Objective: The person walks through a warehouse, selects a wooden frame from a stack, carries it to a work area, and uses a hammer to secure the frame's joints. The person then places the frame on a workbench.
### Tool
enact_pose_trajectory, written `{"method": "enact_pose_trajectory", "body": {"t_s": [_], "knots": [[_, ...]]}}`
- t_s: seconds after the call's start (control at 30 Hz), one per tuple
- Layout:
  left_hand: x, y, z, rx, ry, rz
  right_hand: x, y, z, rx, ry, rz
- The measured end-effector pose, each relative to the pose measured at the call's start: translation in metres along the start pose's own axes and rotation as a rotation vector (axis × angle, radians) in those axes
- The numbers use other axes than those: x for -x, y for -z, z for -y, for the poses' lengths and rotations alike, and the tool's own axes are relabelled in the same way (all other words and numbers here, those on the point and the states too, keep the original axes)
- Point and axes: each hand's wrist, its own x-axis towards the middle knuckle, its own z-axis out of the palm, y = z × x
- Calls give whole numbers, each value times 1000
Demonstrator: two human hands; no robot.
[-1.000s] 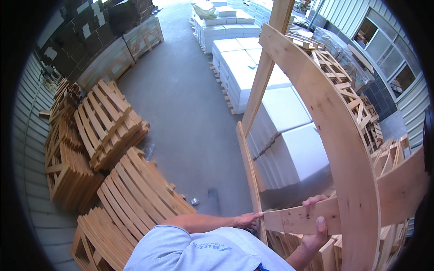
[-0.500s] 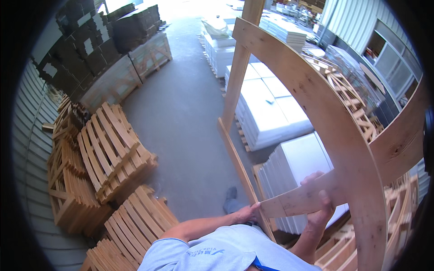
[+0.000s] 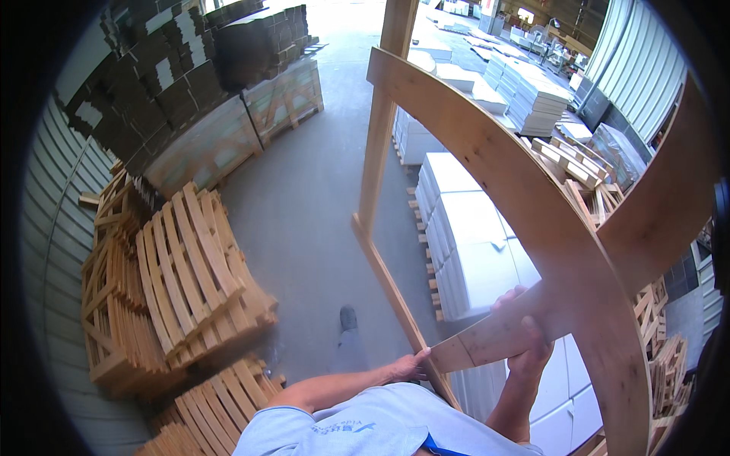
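Observation:
A large wooden crate frame (image 3: 490,158) made of flat planks is carried in front of my body, tilted and very close on the right side. My left hand (image 3: 411,366) is closed round the edge of a narrow slat at its lower left corner. With the thumb on the near side and fingers over the far edge, my right hand (image 3: 530,342) grips a short cross plank of the same frame. The frame's right end runs out of view.
Slatted wooden panels (image 3: 190,262) are piled along the left wall, with dark stacked cartons (image 3: 160,106) on crates beyond. Wrapped white stacks (image 3: 475,262) stand on pallets at the right. A grey floor aisle (image 3: 296,197) runs between. My shoe (image 3: 347,318) shows below.
I have stepped forward along the aisle: the near panel pile and white stacks have slid down the view, and a foot has moved. Both hands keep their grip on the frame.

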Motion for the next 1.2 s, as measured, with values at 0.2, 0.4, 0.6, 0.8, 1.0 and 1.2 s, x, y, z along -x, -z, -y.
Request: {"method": "enact_pose_trajectory", "body": {"t_s": [0.2,0.4,0.6,0.8,1.0,1.2], "knots": [[-18,102,-147,22,20,103,-131,-88,-69,77,-9,-108],[-24,150,-288,-52,41,2,-245,-152,-98,205,43,-171],[-61,211,-420,-64,33,77,-364,-188,-162,128,112,-111],[-122,276,-581,-99,-20,80,-524,-225,-227,211,170,-67],[-150,315,-739,-72,-96,133,-688,-282,-259,122,179,41],[-194,401,-854,-65,-37,103,-820,-339,-336,127,79,-40]]}}
